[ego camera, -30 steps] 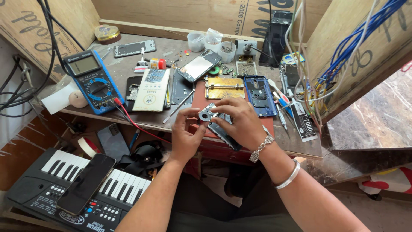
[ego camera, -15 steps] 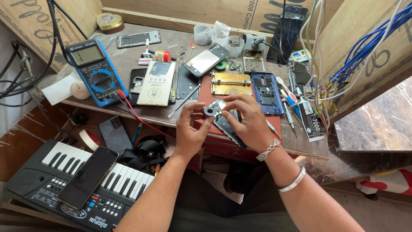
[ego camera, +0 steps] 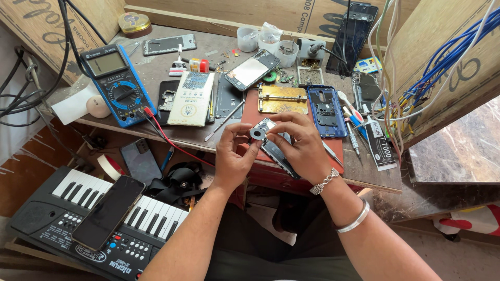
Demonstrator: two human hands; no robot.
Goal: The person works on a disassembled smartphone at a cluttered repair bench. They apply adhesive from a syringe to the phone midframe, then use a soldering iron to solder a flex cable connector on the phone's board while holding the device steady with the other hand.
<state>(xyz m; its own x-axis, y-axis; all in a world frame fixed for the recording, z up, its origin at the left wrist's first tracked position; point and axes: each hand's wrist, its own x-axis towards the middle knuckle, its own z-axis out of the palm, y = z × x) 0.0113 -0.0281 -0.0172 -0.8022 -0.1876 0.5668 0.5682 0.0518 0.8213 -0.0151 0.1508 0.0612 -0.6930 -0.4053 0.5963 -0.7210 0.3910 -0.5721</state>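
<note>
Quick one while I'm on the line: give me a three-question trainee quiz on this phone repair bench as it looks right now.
1. True or false: the blue multimeter lies to the left of both hands.
2. Multiple choice: what rests on the keys of the black keyboard? A) a roll of tape B) a dark phone C) a screwdriver
3. Short answer: what do the left hand and right hand hold between them?

Key
1. True.
2. B, the dark phone lies across the keys.
3. A small dark phone part with a round ring at its end, gripped by the fingers of both hands above the red mat.
</note>
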